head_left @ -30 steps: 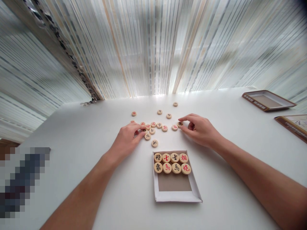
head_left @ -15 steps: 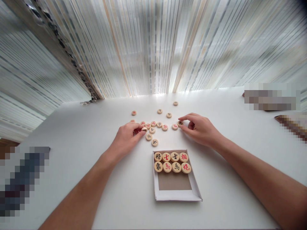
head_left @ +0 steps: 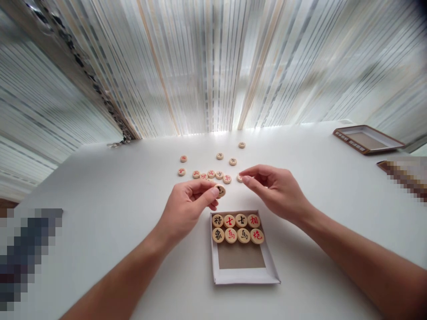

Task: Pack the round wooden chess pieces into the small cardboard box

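A round wooden xiangqi piece [head_left: 220, 191] with a black character is pinched by thumb and fingers of my left hand [head_left: 188, 202], raised just beyond the open box. My right hand [head_left: 275, 186] has its thumb and index finger closed at the edge of a pale xiangqi piece [head_left: 239, 177] on the table; the fingers partly cover it. Nearer me lies a shallow white-rimmed box [head_left: 247, 276]. Two rows of pieces, black and red, fill its far part, among them a red-lettered piece [head_left: 256, 236]; brown bottom shows in the near part.
Loose pieces lie scattered beyond my hands, including a red-lettered piece [head_left: 181, 172] and a black-lettered piece [head_left: 242, 145]. A brown-edged box lid or tray [head_left: 368, 138] rests at the far right. Striped string curtains [head_left: 213, 66] hang along the table's far edge.
My left hand has lifted its piece and brought it right and nearer the box. My right hand has shifted left; the black-lettered piece at its fingertips is now out of sight.
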Motion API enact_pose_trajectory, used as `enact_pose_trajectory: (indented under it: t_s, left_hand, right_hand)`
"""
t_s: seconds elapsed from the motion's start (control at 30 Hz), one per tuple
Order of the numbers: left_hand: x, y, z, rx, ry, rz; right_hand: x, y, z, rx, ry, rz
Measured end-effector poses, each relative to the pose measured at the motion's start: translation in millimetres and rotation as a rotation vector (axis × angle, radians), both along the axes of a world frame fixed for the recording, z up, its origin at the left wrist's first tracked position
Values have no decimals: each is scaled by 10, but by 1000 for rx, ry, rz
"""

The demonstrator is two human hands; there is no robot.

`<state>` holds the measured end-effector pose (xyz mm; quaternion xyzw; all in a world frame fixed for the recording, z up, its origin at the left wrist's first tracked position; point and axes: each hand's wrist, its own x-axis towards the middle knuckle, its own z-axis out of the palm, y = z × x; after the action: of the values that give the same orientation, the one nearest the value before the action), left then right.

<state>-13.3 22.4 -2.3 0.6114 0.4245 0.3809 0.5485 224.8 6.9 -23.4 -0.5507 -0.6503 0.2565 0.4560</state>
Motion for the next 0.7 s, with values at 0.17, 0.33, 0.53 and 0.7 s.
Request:
enact_pose_trajectory:
  t_s: [0.17, 0.33, 0.53, 0.7]
  left_hand:
    - [72, -133, 20, -178, -107, -71]
    - [73, -148, 5, -210, -164, -96]
    - [96, -174, 23, -150, -215, -96]
    - [102, -176, 7, -158, -260, -100]
  right_hand:
    - [-204, -215, 52, -151, 297, 236]
    - [-224, -224, 44, -259, 431, 275]
    - [-240, -215, 113, -293, 585, 320]
    - [-240, -216, 138, -272, 603, 308]
